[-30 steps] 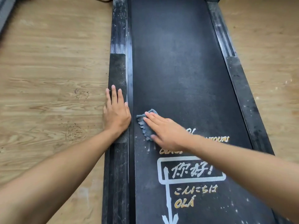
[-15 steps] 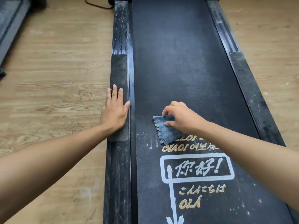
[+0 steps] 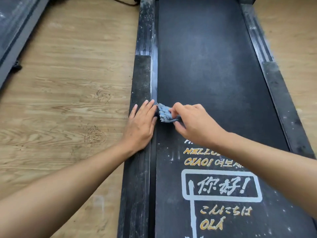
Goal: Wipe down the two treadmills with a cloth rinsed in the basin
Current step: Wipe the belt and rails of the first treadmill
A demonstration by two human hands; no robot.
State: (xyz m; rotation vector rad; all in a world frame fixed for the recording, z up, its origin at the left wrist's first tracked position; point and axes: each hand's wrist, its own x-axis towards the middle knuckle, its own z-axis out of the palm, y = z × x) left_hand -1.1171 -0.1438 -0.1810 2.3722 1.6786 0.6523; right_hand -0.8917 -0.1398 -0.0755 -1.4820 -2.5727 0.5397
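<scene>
A dusty black treadmill belt (image 3: 214, 69) with painted greetings runs up the middle of the view, flanked by a left side rail (image 3: 142, 78) and a right side rail (image 3: 277, 93). My right hand (image 3: 193, 124) pinches a bunched blue-grey cloth (image 3: 164, 114) at the belt's left edge, right beside the left rail. My left hand (image 3: 140, 125) lies flat, fingers apart, on the left rail, its fingertips almost touching the cloth. The corner of a second treadmill (image 3: 15, 26) shows at the top left. No basin is in view.
Light wood-grain floor (image 3: 68, 100) lies on both sides of the treadmill. A black cable (image 3: 120, 1) runs on the floor at the top, near the treadmill's far end.
My right hand has gathered the cloth into a bunch and carried it left and forward, from the belt's middle to the left edge. My left hand has stayed on the rail.
</scene>
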